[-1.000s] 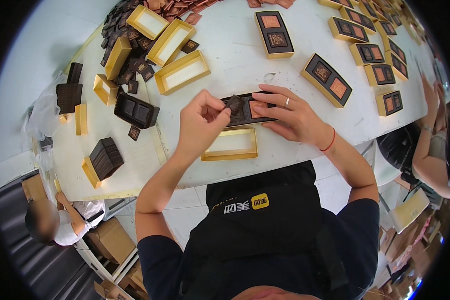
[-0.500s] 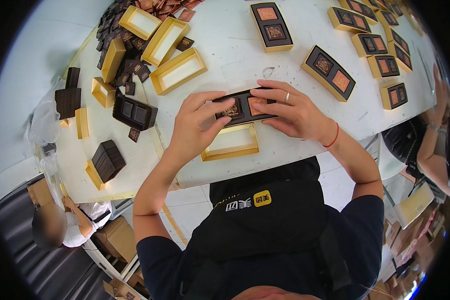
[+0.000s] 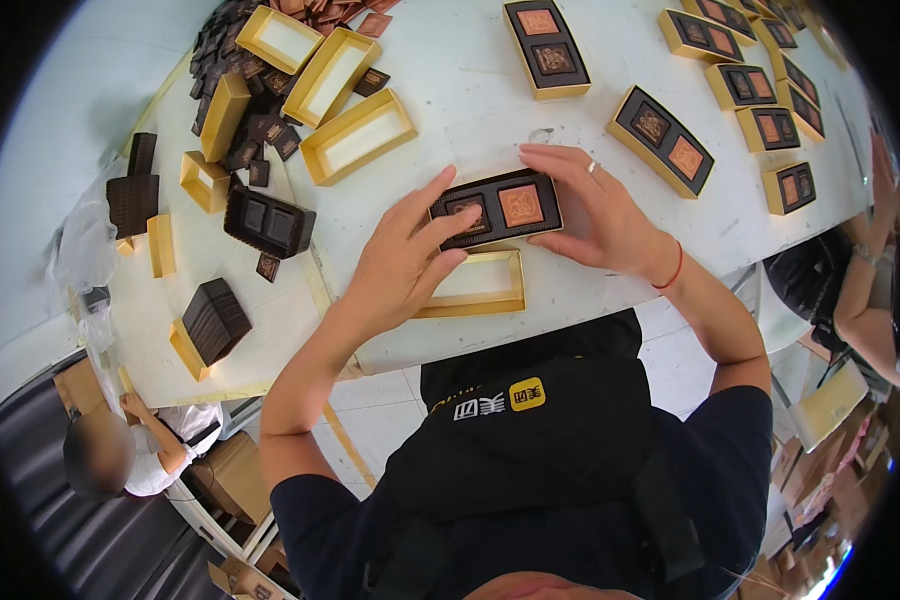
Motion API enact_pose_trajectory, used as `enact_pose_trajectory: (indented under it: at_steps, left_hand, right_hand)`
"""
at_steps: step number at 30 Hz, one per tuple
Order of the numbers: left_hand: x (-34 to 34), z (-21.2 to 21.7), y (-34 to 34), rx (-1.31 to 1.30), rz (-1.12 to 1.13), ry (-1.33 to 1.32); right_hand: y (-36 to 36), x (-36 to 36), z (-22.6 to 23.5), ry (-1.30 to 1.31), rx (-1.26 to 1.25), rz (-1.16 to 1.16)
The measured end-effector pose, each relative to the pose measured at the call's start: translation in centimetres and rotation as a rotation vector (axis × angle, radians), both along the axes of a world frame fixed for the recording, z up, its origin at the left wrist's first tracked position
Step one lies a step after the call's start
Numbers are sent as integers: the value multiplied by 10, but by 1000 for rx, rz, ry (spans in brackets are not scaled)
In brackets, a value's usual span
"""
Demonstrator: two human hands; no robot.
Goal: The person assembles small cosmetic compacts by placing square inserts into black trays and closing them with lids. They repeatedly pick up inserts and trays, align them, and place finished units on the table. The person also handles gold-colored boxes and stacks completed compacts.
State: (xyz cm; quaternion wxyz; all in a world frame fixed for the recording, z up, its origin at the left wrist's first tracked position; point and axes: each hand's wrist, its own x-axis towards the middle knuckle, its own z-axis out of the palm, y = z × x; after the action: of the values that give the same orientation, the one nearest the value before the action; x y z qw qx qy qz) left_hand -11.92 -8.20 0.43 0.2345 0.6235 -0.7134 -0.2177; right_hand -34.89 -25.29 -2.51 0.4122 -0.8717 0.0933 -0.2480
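Observation:
A dark brown tray [image 3: 497, 208] with two square brown packets in it is held between both hands just above the white table [image 3: 610, 280]. My left hand [image 3: 402, 258] grips its left end, thumb and fingers spread. My right hand [image 3: 598, 215], with a ring and a red wrist cord, holds its right end and far edge. Directly below the tray lies an empty gold box [image 3: 475, 287] near the table's front edge.
Empty gold boxes [image 3: 358, 135] and dark trays [image 3: 268, 222] crowd the far left. Finished gold-edged boxes [image 3: 663, 139] line the far right. Another person's arm [image 3: 865, 290] is at the right; a seated person [image 3: 120, 455] is lower left.
The tray now sits lower and flatter, closer to the gold box. My left hand has shifted from the tray's top to its left end.

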Motion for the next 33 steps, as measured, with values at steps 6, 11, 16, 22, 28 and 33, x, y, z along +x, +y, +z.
enact_pose_trajectory:
  at_steps: [6,11,16,22,28,33]
  left_hand:
    - [-12,-4,-27,-104,92,134]
    - [-10,5,-36,-28,132,149]
    - [-13,8,-37,-70,11,122]
    - [83,12,1,-222,405,-234]
    - [83,0,6,-232,350,-397]
    - [59,8,18,-236,369,-345]
  right_hand:
    - [-4,-5,5,108,76,-7]
    - [-8,0,7,112,12,0]
    - [-1,-22,22,179,-146,-103]
    - [-40,-93,26,216,-274,-635]
    - [-29,14,74,67,-523,-257]
    - [50,69,64,286,-224,293]
